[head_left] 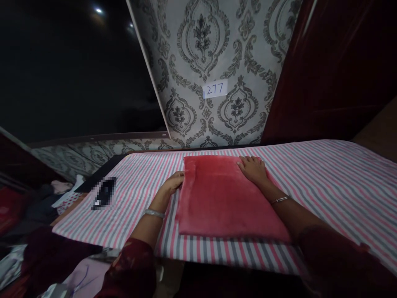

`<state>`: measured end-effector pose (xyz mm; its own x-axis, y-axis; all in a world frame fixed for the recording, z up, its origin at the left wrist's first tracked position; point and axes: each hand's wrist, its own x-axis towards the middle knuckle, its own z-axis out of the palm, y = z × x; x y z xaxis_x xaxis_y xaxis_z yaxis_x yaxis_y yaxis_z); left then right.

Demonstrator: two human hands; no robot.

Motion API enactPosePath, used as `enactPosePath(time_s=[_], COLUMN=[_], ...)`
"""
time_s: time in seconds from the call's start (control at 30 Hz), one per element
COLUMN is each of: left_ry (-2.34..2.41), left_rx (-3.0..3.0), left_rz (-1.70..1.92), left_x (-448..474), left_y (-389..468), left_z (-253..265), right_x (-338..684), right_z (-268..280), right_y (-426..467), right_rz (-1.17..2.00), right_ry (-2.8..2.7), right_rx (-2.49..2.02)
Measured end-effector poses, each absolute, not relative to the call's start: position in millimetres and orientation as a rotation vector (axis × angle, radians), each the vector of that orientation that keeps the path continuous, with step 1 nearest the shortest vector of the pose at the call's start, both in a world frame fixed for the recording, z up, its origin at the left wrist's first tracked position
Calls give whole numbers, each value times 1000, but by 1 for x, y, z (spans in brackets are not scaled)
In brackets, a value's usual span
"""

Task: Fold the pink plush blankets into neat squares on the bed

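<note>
A red plush cloth [223, 198], perhaps a towel or small blanket, lies folded into a rough square on the striped cover. My left hand [175, 182] is at its left edge, fingers bent together and closed on that side; the fingertips are partly hidden. Flat on the far right corner rests my right hand [253, 167], its fingers stretched out and slightly apart, pressing on the fabric. The cloth's near edge lies close to the front of the table, and a narrow fold runs along its left side.
A pink, grey and white striped cover [316, 182] spreads over the table. A blurred-out dark object [104, 193] lies on it at left. Behind stand a patterned wall with a paper label [215, 88] reading 277 and a large dark screen [74, 70]. Piled clothes [40, 211] sit at lower left.
</note>
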<state>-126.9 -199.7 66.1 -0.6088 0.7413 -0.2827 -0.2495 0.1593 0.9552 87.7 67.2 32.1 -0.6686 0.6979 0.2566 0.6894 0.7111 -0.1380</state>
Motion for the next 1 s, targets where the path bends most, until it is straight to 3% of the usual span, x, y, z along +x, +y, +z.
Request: enactPosePath(time_s=[0.23, 0.67, 1.0], left_ry=[1770, 1728, 1788], left_rx=[525, 732, 871], left_rz=[1652, 1279, 1268], left_x=[-117, -63, -39], left_y=[-210, -283, -321], left_z=[55, 60, 60], right_x=[88, 88, 90], right_z=[33, 33, 35], right_y=[68, 73, 72], right_rz=[71, 138, 158], right_ry=[-2629, -2634, -2620], right_rx=[-1091, -1083, -1072])
